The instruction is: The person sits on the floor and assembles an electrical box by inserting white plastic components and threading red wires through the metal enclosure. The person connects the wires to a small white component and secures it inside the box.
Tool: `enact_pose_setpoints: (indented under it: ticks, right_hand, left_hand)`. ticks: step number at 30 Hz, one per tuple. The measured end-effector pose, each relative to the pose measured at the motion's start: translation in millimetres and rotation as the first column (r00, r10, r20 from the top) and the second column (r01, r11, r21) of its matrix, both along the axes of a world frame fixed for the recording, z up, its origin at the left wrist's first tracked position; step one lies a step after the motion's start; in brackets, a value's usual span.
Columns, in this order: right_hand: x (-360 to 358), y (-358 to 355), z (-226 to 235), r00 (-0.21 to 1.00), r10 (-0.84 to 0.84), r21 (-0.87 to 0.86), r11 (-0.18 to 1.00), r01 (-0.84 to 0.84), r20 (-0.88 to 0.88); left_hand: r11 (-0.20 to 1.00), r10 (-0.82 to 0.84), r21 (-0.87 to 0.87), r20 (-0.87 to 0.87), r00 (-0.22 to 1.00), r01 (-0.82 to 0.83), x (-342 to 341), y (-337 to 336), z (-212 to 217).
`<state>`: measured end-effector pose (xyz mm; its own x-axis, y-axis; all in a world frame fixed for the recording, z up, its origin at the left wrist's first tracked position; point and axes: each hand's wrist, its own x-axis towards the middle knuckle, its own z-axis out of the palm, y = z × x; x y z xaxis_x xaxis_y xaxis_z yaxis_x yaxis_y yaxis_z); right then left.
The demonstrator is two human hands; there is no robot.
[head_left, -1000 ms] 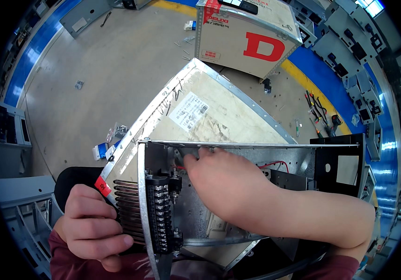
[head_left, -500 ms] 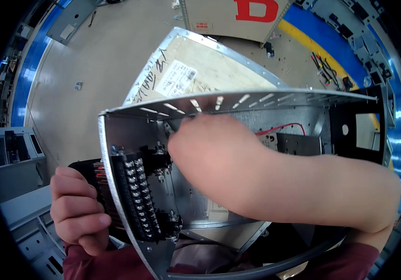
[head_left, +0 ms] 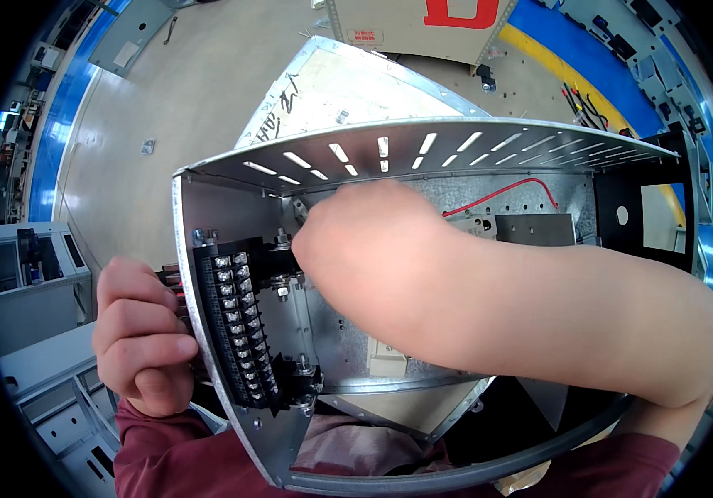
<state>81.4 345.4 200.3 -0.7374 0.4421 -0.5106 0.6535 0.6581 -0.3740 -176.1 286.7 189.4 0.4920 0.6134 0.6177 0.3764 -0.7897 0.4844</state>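
Observation:
A galvanised metal enclosure (head_left: 277, 477), with vent slots along its far wall, stands open before me. My left hand (head_left: 144, 340) is outside its left wall, fingers curled and closed; whatever is in them is hidden. Beside these fingers, red and dark terminal parts (head_left: 175, 286) stick out of that wall. Inside the same wall sits a black terminal block (head_left: 244, 332) with two rows of screws, between bolted black brackets. My right hand (head_left: 365, 220) is bent inside the enclosure, near the upper bracket bolt (head_left: 282, 239). Its back and wrist hide its fingers.
A red wire (head_left: 506, 192) curves along the inner panel. The right end is a black plate (head_left: 663, 207) with cut-outs. Beyond lie a labelled pale panel (head_left: 365, 87), a large beige box (head_left: 423, 41) and hand tools (head_left: 585, 108). Grey cabinets (head_left: 32, 290) stand at left.
The enclosure sits slightly higher in view and is tilted, showing more of the vent slots. My left hand has shifted up with it. My right hand stays inside, nearly in the same place.

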Motion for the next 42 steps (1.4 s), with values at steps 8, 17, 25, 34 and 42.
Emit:
enact_pose_setpoints:
  ticks: [8,17,25,34,42]
  right_hand:
    - [6.0,-1.7,-3.4,0.994,-0.078,-0.033,0.997,0.076,-0.079]
    - [9.0,-2.3,-11.1,0.959,-0.115,0.010,0.993,0.121,-0.258]
    - [1.3,-3.9,-8.0,0.980,-0.075,0.026,0.996,0.081,-0.186]
    - [-8.7,-14.4,-6.1,0.992,0.021,0.161,0.987,0.000,-0.126]
    - [-9.0,-8.2,-21.2,0.988,-0.007,0.197,0.980,0.038,-0.154]
  left_hand:
    - [1.000,-0.011,-0.009,-0.012,1.000,0.011,-1.4,3.8,3.0]
    - [0.999,-0.048,-0.025,-0.026,0.998,0.048,-5.8,6.9,6.1]
    - [0.995,-0.093,-0.033,-0.043,0.995,0.092,-8.8,9.9,7.7]
    - [0.994,-0.109,-0.032,-0.040,0.993,0.108,-6.2,12.3,9.1]
    - [0.994,-0.113,-0.002,0.000,0.994,0.113,-1.8,17.1,7.5]
